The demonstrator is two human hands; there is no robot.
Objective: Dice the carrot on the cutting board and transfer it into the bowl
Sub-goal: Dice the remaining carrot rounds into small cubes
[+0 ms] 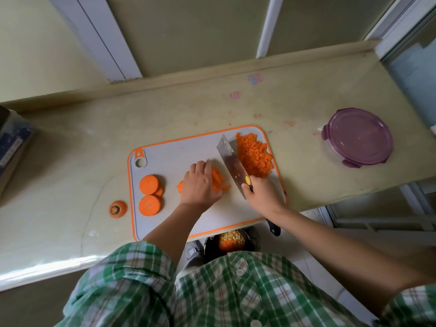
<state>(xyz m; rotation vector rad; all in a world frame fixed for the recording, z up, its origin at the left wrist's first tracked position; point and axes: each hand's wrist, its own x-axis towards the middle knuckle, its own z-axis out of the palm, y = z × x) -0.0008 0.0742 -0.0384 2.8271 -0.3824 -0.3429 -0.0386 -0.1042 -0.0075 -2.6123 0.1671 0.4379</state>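
On the grey, orange-rimmed cutting board (174, 147) lies a pile of diced carrot (253, 156) at the far right. My left hand (198, 182) presses down on a stack of carrot strips (218, 181) mid-board. My right hand (263, 193) grips the handle of a cleaver (230, 162), whose blade stands between the strips and the dice. Thick round carrot slices (149, 194) sit at the board's left end. A dark bowl (232, 240) with diced carrot and yellow bits shows below the counter's front edge, partly hidden by my shirt.
A carrot top (117, 209) lies on the beige counter left of the board. A glass container with a purple lid (358, 138) stands at the right. A dark box (11, 147) sits at the far left. The counter (306, 109) ends in a wall ledge behind.
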